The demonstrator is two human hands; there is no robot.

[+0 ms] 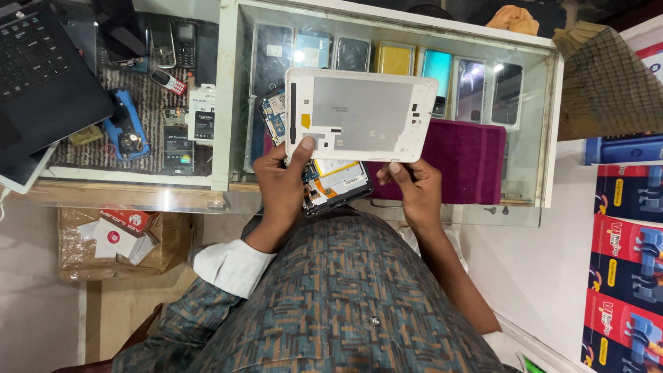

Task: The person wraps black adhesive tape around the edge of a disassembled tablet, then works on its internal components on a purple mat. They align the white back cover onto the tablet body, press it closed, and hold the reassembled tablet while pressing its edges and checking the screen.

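Now the left hand [280, 183] and the right hand [414, 185] are gripping the white back cover [359, 114], already lifted off the open tablet [335, 183] near the counter [228, 90] edge.

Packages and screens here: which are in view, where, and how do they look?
Laptop: top left, black, mostly keyboard showing.
Phones: row under the glass counter, upright, glossy, dark, yellow, teal.
Red boxes: stacked at right, red with blue pictures.
Small packets: left counter, white and dark.
Cardboard box: below, brown, holding red-white cartons.

Single head view, looking steeply down, close over glass counter [228, 103]
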